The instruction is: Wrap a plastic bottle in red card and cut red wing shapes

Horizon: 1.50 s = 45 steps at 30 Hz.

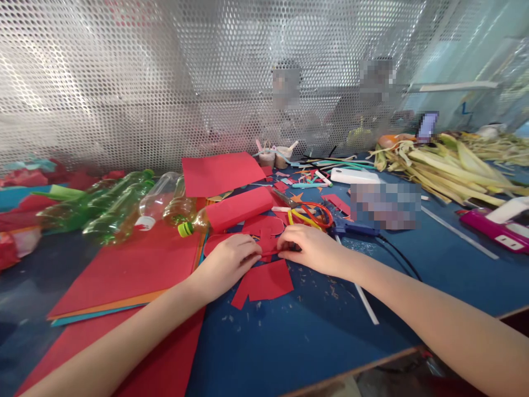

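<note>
Red cut-paper pieces (268, 231) lie on the blue table between my hands. My left hand (237, 255) rests at their left side, fingers bent together at the edge of a red piece. From the right, my right hand (303, 245) pinches at the same red paper with thumb and fingers; the pinched edge is too small to make out. Just beyond lies a bottle wrapped in red paper (239, 209), its green cap to the left. A red scrap (268, 282) with a notched edge is nearer to me. Orange-handled scissors (320, 212) lie past my right hand.
Plastic bottles (119, 215) and stacked coloured sheets (132, 270) are at the left. A blue glue gun (355, 227) with a black cord, a white stick (366, 303), dried husks (450, 162) and a magenta power strip (496, 229) are at the right. Behind stands perforated metal mesh (206, 71).
</note>
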Each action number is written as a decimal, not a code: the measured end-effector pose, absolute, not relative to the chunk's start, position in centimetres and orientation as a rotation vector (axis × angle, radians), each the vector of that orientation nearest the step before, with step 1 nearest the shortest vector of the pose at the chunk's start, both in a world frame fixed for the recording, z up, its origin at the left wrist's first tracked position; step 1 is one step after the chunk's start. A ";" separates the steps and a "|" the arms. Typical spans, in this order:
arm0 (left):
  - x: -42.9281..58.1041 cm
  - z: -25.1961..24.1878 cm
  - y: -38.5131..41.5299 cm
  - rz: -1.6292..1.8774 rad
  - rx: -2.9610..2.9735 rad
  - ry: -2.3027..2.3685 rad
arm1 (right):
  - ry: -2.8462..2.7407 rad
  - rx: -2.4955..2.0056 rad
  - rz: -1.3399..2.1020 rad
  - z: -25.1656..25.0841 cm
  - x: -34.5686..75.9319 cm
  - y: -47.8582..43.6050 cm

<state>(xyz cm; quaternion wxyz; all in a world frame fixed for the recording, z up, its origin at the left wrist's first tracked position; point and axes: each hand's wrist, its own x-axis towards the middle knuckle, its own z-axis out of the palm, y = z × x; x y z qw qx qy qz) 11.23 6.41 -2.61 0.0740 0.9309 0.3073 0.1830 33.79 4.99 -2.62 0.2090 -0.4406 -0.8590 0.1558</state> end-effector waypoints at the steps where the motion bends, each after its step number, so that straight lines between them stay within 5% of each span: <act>1: 11.2 -2.6 6.4 0.540 2.790 0.921 | -2.393 -1.204 0.420 -2.8 33.8 5.0; 45: 11.2 -2.3 6.5 0.636 3.004 0.669 | -2.395 -1.227 0.535 -1.8 33.8 4.7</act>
